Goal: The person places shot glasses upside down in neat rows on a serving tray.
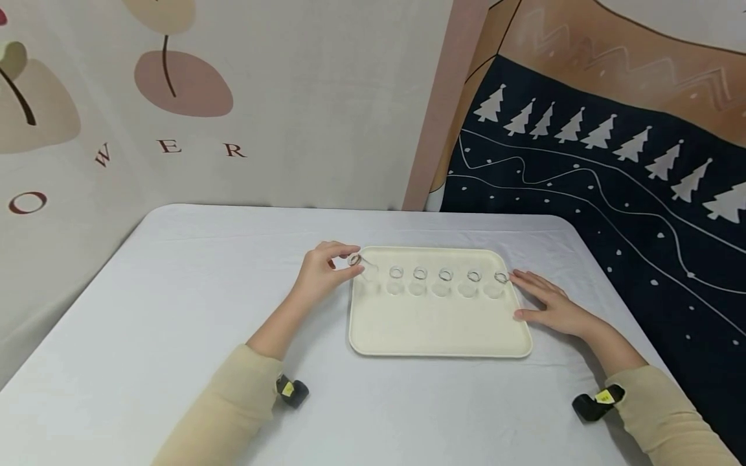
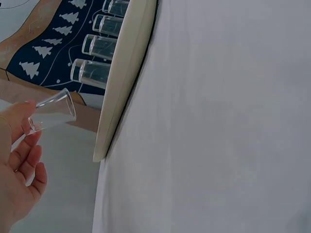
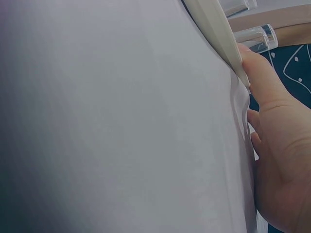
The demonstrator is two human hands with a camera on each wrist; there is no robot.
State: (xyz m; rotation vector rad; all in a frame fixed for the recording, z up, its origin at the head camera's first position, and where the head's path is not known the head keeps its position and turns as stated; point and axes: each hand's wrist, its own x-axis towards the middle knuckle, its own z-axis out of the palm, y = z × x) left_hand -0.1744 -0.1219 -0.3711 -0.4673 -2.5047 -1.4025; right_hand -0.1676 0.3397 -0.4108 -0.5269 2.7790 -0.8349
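Observation:
A clear glass tumbler (image 1: 370,269) tilts over the left end of a cream tray (image 1: 437,336). My left hand (image 1: 325,268) pinches it near its upper end between thumb and fingers. In the left wrist view the tumbler (image 2: 54,111) hangs apart from the tray, with the other fingers of the left hand (image 2: 22,170) curled loosely below it. Several similar tumblers (image 1: 445,283) stand upright in a row across the tray. At the tray's right edge my right hand (image 1: 553,307) rests with fingers extended, its thumb against the rim and fingertips beside the rightmost tumbler (image 1: 497,286).
A white cloth (image 1: 175,310) covers the table under the tray. Behind it hang a pale printed curtain (image 1: 326,116) and a dark cloth with white trees (image 1: 583,175). Each sleeve carries a black wrist camera (image 1: 597,404).

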